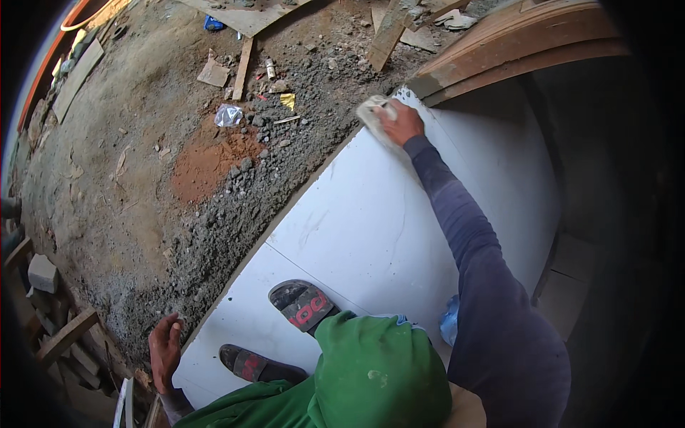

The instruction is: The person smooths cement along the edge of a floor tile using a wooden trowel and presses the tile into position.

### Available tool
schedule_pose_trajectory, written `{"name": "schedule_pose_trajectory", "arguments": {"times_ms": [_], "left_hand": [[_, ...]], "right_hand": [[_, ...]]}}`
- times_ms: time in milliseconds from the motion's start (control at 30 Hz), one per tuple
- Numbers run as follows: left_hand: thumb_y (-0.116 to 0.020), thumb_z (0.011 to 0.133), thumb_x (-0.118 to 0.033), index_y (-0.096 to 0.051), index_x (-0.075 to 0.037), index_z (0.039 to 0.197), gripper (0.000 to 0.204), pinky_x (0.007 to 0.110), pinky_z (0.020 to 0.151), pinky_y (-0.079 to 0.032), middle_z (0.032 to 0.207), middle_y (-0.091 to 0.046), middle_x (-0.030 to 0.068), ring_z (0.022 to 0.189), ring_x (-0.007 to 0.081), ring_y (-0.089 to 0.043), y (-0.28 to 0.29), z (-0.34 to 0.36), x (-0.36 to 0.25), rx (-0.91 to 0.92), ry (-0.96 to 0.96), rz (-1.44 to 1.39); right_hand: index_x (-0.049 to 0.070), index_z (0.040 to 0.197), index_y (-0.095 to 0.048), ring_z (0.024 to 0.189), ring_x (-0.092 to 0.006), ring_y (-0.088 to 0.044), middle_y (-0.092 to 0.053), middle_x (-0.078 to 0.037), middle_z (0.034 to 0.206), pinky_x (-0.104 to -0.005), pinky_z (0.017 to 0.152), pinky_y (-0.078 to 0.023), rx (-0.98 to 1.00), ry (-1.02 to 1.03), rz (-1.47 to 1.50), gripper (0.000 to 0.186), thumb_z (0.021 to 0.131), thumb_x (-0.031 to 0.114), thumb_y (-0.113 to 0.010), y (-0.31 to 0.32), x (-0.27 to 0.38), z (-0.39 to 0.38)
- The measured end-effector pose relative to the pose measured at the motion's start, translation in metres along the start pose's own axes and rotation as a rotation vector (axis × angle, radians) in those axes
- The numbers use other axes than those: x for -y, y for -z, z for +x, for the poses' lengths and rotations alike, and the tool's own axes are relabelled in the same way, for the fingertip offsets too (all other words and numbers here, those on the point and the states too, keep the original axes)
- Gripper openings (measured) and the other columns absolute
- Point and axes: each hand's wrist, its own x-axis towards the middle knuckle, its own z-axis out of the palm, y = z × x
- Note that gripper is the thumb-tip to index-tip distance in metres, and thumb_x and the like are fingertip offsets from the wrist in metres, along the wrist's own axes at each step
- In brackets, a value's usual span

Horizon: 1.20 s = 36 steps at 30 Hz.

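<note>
My right hand (pixel 401 123) grips a pale, dirty rag (pixel 372 108), pressed on the white tiled floor (pixel 357 221) at its far edge, beside a wooden frame. My left hand (pixel 165 346) is low at the left, at the near tile edge by the rough grey mortar (pixel 207 264); its fingers are loosely apart, holding nothing I can see. My feet in dark slides (pixel 300 303) rest on the tiles. A blue plastic bottle (pixel 449 321) is partly hidden by my right arm.
A wooden frame (pixel 514 36) borders the tiles at upper right. Uneven ground has reddish soil (pixel 207 164), wood planks (pixel 242 68), a clear plastic bag (pixel 228 115) and litter. Scrap timber (pixel 68 335) and a block (pixel 43 273) lie at left. A darker shadowed floor (pixel 571 278) is at right.
</note>
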Motion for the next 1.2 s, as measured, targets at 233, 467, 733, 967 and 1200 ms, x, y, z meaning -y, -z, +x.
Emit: {"name": "schedule_pose_trajectory", "arguments": {"times_ms": [233,467,733,967,1200], "left_hand": [[-0.066,0.103,-0.015,-0.068,0.002,0.129,0.031,0.039,0.087,-0.058,0.101,-0.075,0.0177,0.096,0.0286,-0.076,0.048,0.039,-0.139,0.092,-0.208,-0.119],[-0.074,0.096,-0.015,-0.046,0.002,0.145,0.060,0.046,0.097,-0.058,0.130,-0.067,0.0257,0.116,0.0360,-0.070,-0.003,0.114,-0.217,-0.190,-0.452,-0.086],[-0.066,0.106,-0.025,-0.044,0.000,0.146,0.052,0.036,0.090,-0.056,0.121,-0.068,0.0118,0.106,0.0202,-0.067,-0.007,0.177,-0.206,0.011,-0.298,-0.543],[-0.061,0.110,-0.041,-0.060,-0.008,0.138,0.043,0.022,0.065,-0.039,0.081,-0.044,-0.0084,0.071,0.0042,-0.045,-0.053,0.235,-0.282,0.105,-0.291,-0.662],[-0.069,0.107,-0.037,-0.072,-0.006,0.130,0.039,0.023,0.073,-0.050,0.099,-0.072,-0.0019,0.083,0.0054,-0.061,-0.134,0.312,-0.324,0.226,-0.427,-0.621]], "right_hand": [[-0.003,0.084,-0.064,0.074,-0.0378,-0.073,-0.070,-0.027,0.081,-0.0505,0.076,-0.059,0.183,0.359,0.535,0.042,0.095,0.037,-0.068,-0.018,0.293,-0.068],[-0.010,0.087,-0.067,0.072,-0.0442,-0.073,-0.067,-0.031,0.075,-0.0503,0.071,-0.059,0.152,0.285,0.816,0.046,0.093,0.035,-0.074,-0.022,0.367,-0.136],[-0.008,0.104,-0.073,0.076,-0.0222,-0.078,-0.076,-0.020,0.089,-0.0320,0.066,-0.063,0.267,0.040,1.365,0.047,0.104,0.039,-0.067,0.023,0.241,-0.132],[-0.010,0.141,-0.058,0.132,-0.0415,-0.059,-0.060,-0.031,0.143,-0.0468,0.114,-0.045,-0.443,-0.378,0.215,0.065,0.100,0.041,-0.063,-0.045,-0.082,-0.080],[0.001,0.154,-0.049,0.152,-0.0395,-0.035,-0.040,-0.024,0.163,-0.0543,0.124,-0.029,-0.358,-0.400,-0.257,0.072,0.103,0.051,-0.054,-0.075,-0.094,-0.062]]}}
